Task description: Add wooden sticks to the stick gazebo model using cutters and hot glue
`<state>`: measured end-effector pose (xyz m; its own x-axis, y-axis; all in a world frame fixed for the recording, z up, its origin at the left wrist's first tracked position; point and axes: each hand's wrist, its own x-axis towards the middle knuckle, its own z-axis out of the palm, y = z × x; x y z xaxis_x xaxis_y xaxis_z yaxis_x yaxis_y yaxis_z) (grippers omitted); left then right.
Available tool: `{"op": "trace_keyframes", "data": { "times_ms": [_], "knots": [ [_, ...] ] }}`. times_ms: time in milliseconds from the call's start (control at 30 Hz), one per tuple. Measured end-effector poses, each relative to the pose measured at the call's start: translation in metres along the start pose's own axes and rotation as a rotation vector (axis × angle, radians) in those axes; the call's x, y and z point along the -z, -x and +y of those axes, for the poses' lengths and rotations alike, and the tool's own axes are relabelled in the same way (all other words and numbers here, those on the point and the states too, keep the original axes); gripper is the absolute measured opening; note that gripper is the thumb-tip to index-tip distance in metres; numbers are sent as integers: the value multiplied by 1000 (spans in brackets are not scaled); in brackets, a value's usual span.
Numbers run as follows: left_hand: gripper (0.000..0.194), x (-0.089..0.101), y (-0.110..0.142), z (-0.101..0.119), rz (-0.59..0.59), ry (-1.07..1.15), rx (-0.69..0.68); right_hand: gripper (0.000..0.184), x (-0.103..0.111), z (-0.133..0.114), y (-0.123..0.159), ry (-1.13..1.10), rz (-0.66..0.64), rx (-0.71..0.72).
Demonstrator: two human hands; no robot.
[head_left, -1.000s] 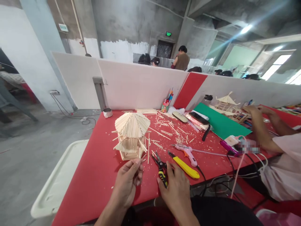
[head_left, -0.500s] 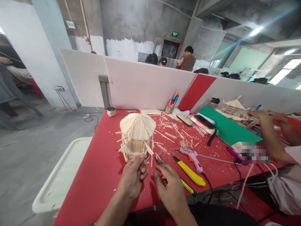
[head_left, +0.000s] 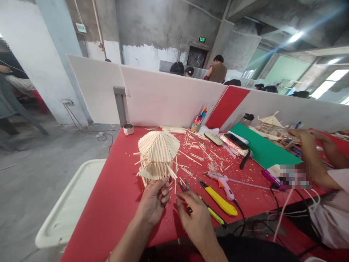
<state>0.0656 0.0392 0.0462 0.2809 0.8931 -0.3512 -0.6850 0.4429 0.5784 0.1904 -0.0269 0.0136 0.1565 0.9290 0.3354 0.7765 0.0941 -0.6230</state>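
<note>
A small pavilion-like model of pale wooden sticks [head_left: 159, 147] stands upright on the red tabletop, with a peaked roof and loose-ended sticks jutting out. My left hand [head_left: 155, 198] is at its front base, thumb and fingertips pinched together; whatever they hold, if anything, is too small to make out. To the right, my right hand [head_left: 195, 213] hovers low over the table, thumb and forefinger apart, nothing visible between them. It partly covers a pair of pliers [head_left: 186, 185] and a slim yellow-black cutter [head_left: 215, 214]. Beside it lies a larger yellow utility knife [head_left: 220, 201].
A pink glue gun [head_left: 225, 183] with its cord lies on the right. Stick scraps [head_left: 209, 154] litter the table's middle. Behind are a pen cup [head_left: 195, 125], a tape roll [head_left: 128, 129] and a white partition [head_left: 174, 98]. A co-worker's hands [head_left: 308, 138] handle another stick model at right.
Both hands stay almost in place; my right hand has shifted very slightly left and down. The view has moved a little. The model and tools lie as before.
</note>
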Motion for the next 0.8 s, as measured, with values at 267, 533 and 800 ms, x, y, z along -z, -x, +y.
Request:
{"op": "trace_keyframes", "data": {
  "times_ms": [267, 533, 800],
  "knots": [
    [13, -1, -1, 8, 32, 37, 62, 23, -2, 8, 5, -5, -24, 9],
    [17, 0, -3, 8, -6, -17, 58, 24, -5, 10, 10, -3, -35, 11],
    [24, 8, -2, 4, -52, -93, 46, 25, -5, 14, 12, 100, -10, 25]
  ]
}}
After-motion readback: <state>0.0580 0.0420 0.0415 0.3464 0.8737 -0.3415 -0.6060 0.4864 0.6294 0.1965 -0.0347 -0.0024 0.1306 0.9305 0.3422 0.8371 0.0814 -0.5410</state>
